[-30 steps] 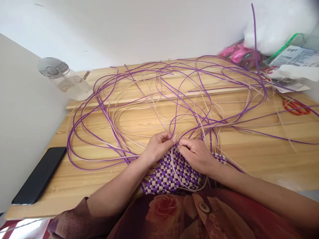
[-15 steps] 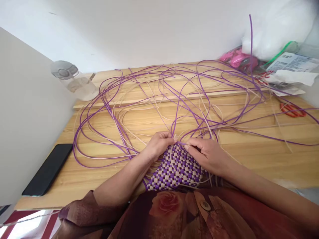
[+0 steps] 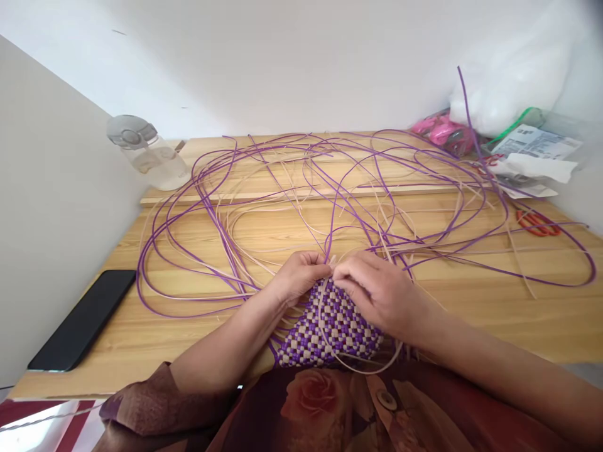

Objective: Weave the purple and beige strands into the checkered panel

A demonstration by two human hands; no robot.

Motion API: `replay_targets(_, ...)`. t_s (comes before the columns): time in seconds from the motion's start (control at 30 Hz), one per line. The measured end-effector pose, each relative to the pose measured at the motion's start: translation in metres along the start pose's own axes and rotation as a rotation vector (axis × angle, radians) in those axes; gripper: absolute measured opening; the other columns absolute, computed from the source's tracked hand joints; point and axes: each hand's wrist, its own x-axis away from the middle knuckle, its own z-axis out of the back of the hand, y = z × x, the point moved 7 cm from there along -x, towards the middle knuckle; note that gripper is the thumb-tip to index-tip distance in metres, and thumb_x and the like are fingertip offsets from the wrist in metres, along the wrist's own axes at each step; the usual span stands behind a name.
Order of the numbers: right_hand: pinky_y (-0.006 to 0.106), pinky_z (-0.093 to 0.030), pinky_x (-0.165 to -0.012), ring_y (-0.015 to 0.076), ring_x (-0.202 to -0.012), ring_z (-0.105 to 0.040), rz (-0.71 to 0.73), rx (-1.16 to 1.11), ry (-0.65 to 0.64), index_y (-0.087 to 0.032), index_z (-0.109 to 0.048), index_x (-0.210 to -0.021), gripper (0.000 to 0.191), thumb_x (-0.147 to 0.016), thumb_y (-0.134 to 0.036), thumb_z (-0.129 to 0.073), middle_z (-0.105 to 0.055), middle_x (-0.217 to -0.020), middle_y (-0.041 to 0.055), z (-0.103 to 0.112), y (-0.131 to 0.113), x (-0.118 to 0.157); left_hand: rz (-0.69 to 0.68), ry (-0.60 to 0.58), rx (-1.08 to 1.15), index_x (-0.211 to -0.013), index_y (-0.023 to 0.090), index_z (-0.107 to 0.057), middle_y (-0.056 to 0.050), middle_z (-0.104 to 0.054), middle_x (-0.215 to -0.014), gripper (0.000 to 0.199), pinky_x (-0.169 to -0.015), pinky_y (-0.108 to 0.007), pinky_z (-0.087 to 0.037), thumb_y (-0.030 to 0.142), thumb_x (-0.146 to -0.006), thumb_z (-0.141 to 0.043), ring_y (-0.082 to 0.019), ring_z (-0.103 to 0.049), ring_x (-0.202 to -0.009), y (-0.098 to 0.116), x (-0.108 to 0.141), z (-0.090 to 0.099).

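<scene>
A woven piece [image 3: 325, 329] in a purple and cream check lies at the table's front edge, against my shirt. At its top edge my left hand [image 3: 301, 271] is closed, thumb and forefinger pinching the base of the weaving strips. My right hand [image 3: 377, 285] is closed right beside it, its fingertips at the same edge; what they pinch is largely hidden. Long purple strips [image 3: 210, 210] and cream strips [image 3: 235, 248] fan out from the weave in wide loops. One cream strip [image 3: 321, 317] curves down over the front of the woven piece.
A black phone [image 3: 82, 320] lies at the left edge of the wooden table [image 3: 471, 320]. A clear bottle with a grey lid [image 3: 151, 154] stands at the back left. Orange-handled scissors [image 3: 538, 223] lie at the right, near papers [image 3: 537, 147] and a white plastic bag [image 3: 513, 81].
My right hand has moved left, closer to my left hand, which stays at the weave's top edge. The cream strip over the weave now hangs in a wider loop. The view has shifted slightly.
</scene>
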Motion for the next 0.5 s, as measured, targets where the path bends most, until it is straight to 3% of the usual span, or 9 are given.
replay_targets(0.2,0.037,-0.041,-0.089,0.0201,-0.097,-0.05,0.098,0.025,-0.24,-0.017,-0.063,-0.092,0.017,-0.089,-0.012,-0.047,-0.057,-0.095,0.0083,-0.021,-0.002,-0.001,0.026,-0.007,-0.006,-0.058,0.016,-0.052,0.006,-0.046,-0.049,0.024,-0.046,-0.022,-0.023,0.029,-0.059,-0.072,-0.006,-0.037,-0.043,-0.005,-0.005,0.004)
replay_targets(0.3,0.037,-0.042,-0.089,0.0187,-0.091,-0.05,0.129,0.02,-0.275,-0.016,-0.061,-0.085,0.015,-0.089,-0.014,-0.047,-0.056,-0.089,0.0079,-0.029,-0.006,-0.004,0.048,-0.002,0.001,-0.059,0.016,-0.053,0.005,-0.048,-0.05,0.024,-0.047,-0.022,-0.026,0.029,-0.057,-0.074,-0.007,-0.04,-0.045,-0.008,-0.007,0.006)
replay_targets(0.5,0.036,-0.042,-0.09,0.0201,-0.098,-0.049,0.1,-0.011,-0.287,-0.015,-0.062,-0.099,0.019,-0.084,-0.011,-0.05,-0.056,-0.1,0.0098,-0.029,-0.006,-0.006,0.074,-0.014,0.058,-0.059,0.015,-0.053,0.004,-0.052,-0.05,0.022,-0.045,-0.021,-0.025,0.025,-0.057,-0.072,-0.006,-0.04,-0.044,-0.01,-0.007,0.005)
